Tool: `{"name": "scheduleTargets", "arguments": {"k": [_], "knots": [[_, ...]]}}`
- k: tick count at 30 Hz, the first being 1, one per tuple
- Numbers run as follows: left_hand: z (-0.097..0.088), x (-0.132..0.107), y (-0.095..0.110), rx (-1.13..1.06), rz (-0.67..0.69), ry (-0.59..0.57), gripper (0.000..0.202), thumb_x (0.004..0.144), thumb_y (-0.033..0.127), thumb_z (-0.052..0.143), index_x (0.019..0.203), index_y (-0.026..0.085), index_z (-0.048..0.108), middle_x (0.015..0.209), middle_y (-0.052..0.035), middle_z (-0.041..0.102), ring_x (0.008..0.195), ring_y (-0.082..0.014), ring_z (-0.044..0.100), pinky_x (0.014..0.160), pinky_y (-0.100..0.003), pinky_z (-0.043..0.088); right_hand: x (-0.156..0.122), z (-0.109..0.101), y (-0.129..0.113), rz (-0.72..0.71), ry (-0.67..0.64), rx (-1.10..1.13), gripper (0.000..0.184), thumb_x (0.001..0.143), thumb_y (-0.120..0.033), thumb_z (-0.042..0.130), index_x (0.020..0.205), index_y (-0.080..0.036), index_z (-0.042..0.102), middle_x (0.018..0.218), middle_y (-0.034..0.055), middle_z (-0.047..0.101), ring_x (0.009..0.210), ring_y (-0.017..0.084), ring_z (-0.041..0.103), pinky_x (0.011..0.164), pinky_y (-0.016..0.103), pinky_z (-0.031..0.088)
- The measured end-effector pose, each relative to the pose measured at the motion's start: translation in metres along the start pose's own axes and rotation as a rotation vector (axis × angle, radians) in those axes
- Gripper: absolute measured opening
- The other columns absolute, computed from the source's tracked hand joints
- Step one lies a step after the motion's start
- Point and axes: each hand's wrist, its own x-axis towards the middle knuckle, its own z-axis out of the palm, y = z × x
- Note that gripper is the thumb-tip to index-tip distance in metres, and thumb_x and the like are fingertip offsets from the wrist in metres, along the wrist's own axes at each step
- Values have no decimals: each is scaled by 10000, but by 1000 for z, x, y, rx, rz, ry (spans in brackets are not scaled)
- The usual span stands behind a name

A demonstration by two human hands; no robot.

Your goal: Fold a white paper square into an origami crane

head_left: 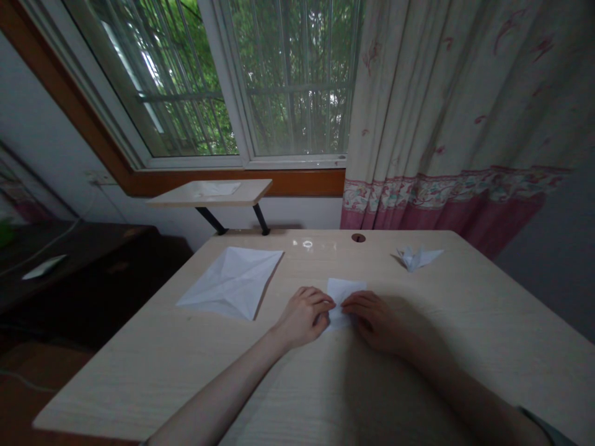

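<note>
A small folded piece of white paper (344,287) lies on the pale wooden table (288,396) in front of me. My left hand (304,316) is closed on its left edge, thumb and fingertips together. From the right side my right hand (376,319) holds it too, its fingers bent and pressed near the paper's middle. Both hands cover parts of the paper, so the lower folds are partly hidden. Left of my hands rests a larger, creased white sheet (232,279), opened out. A folded paper crane (413,259) stands at the right, beyond my right hand.
A small raised shelf (171,197) at the table's back left carries some white paper (218,188). A round hole (358,238) is set near the back edge. Behind are a barred window (297,80) and a curtain (418,111). A dark surface with a phone-like object (45,267) is at left.
</note>
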Motion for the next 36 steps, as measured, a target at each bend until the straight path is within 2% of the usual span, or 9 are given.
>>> {"name": "scheduleTargets", "arguments": {"k": [2,4,6,11,14,18,24,29,36], "knots": [[-2,0,3,28,11,-8,264,885,358,624,1105,231,696,1136,-28,707,1058,-232,598,948,-403,404,-1,0,0,23,-14,1,446,742,-32,474,1118,-197,646,1143,100,682,1110,237,589,997,472,465],[-1,0,3,54,25,-10,392,839,519,669,1104,231,691,1149,-35,700,1064,-241,598,945,-404,401,-1,0,0,57,-40,-1,453,731,-41,470,1129,-189,631,1156,104,671,1116,236,585,1002,469,462],[1,0,3,75,30,-15,449,814,569,681,1109,230,685,1152,-38,698,1069,-243,598,942,-399,402,-1,-1,0,90,-66,-3,447,736,-57,471,1140,-180,618,1158,108,663,1112,234,584,996,457,467],[0,0,3,100,11,-58,293,875,375,638,1126,229,677,1171,-26,693,1081,-226,593,942,-386,409,2,-5,-3,125,-114,-15,417,764,-80,476,1149,-176,605,1165,114,652,1100,235,583,994,439,465],[-1,1,4,95,17,-73,299,876,333,619,1150,223,668,1194,-24,688,1098,-233,585,964,-396,405,4,-7,-5,126,-134,-20,337,818,-106,488,1120,-181,617,1147,110,657,1081,232,589,985,422,466],[-1,1,4,81,21,-73,310,885,269,569,1177,217,657,1237,-29,674,1127,-235,576,981,-401,410,6,-5,-4,165,-116,-22,215,912,-161,461,1018,-192,646,1026,85,682,967,209,615,906,383,496],[2,1,2,18,28,-64,363,873,165,517,1210,214,643,1260,-32,664,1140,-226,569,985,-385,431,4,-6,-4,130,-120,-7,170,882,-144,495,963,-178,641,973,83,677,914,198,617,852,346,507],[3,1,2,-13,35,-54,380,871,121,504,1214,211,639,1249,-41,660,1144,-220,561,989,-377,441,5,-6,-6,140,-145,-10,169,888,-139,490,964,-194,630,980,69,667,915,192,614,848,347,508],[5,1,0,-11,19,-44,344,893,121,516,1197,217,645,1209,-45,660,1130,-218,565,984,-372,447,5,3,0,180,-79,35,134,928,-149,475,950,-206,594,989,75,641,920,206,601,862,370,513]]}}
